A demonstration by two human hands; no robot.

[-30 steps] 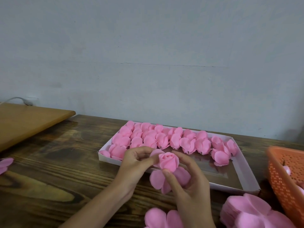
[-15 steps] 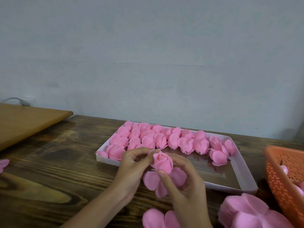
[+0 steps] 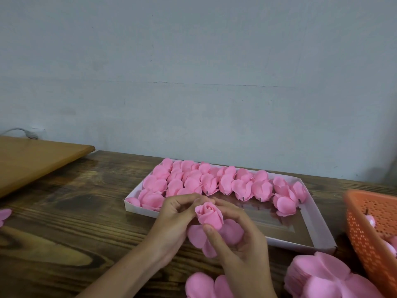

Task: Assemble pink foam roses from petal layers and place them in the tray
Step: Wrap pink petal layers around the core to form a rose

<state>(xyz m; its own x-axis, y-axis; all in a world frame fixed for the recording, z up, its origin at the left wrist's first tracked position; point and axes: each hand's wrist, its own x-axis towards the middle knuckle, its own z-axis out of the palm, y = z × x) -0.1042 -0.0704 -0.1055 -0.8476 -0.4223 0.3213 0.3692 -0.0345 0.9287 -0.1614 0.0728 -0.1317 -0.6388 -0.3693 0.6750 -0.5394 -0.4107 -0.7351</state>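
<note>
Pink rose [image 3: 209, 215] is pinched by curled fingers of left hand [image 3: 173, 220]; right hand [image 3: 243, 250] grips its petal layer [image 3: 233, 232].

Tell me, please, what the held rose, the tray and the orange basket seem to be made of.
The rose: soft matte pink foam, judging by its thick, smooth petals without shine. The tray: thin white cardboard, probably, with folded flat walls; its dark floor looks glossy. The basket: orange moulded plastic, its wall pierced by regular small holes.
</note>
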